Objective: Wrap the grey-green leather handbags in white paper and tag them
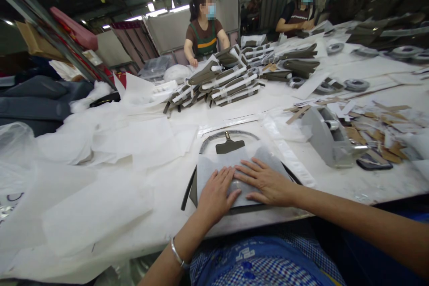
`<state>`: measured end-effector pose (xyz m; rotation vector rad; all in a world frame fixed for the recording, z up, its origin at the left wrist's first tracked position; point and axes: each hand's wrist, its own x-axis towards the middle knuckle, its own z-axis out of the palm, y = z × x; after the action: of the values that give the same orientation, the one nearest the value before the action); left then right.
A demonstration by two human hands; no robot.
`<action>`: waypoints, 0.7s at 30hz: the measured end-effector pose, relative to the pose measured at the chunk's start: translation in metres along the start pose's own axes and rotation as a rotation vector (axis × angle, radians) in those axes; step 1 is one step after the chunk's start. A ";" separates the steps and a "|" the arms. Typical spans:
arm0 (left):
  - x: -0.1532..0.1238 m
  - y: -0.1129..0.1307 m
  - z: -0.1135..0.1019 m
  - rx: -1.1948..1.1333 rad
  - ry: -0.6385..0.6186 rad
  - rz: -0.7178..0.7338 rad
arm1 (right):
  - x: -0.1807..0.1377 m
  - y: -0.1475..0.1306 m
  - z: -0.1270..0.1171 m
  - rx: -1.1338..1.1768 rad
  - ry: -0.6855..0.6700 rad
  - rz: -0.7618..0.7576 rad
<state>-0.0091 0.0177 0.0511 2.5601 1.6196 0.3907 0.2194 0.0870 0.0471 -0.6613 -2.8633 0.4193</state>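
Note:
My left hand point(219, 190) lies flat with fingers stretched out on a sheet of thin white wrapping paper point(209, 170). Beside it, my right hand point(263, 182) presses the same sheet, its fingers spread and nearly touching the left fingertips. Under the paper is a dark olive bag point(193, 194), mostly covered; its side edges and dark straps show at left and right. A dark olive tab with a metal clip point(229, 144) sticks out beyond the paper's far edge, inside a curved handle wrapped in clear film point(204, 143).
A grey tape dispenser point(326, 138) stands to the right, near paper and cardboard scraps point(375, 134) and a dark phone-like object point(373, 161). White paper sheets point(100, 205) cover the left. Wrapped olive bags point(217, 80) are piled ahead, with a co-worker point(205, 31) behind; another person point(300, 15) works farther right.

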 end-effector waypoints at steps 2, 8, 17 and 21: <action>-0.003 -0.005 0.005 -0.002 0.010 0.003 | -0.001 -0.001 -0.001 0.020 -0.004 0.018; -0.007 -0.001 0.002 -0.055 0.007 -0.017 | -0.004 -0.001 -0.004 0.047 0.004 -0.002; -0.007 -0.001 0.003 -0.105 -0.007 -0.027 | -0.002 -0.004 -0.007 -0.011 -0.040 -0.051; -0.008 0.000 0.003 -0.095 0.000 -0.028 | -0.003 -0.006 -0.007 -0.013 -0.041 -0.058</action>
<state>-0.0117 0.0112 0.0468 2.4656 1.5949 0.4537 0.2216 0.0823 0.0554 -0.5772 -2.9182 0.4102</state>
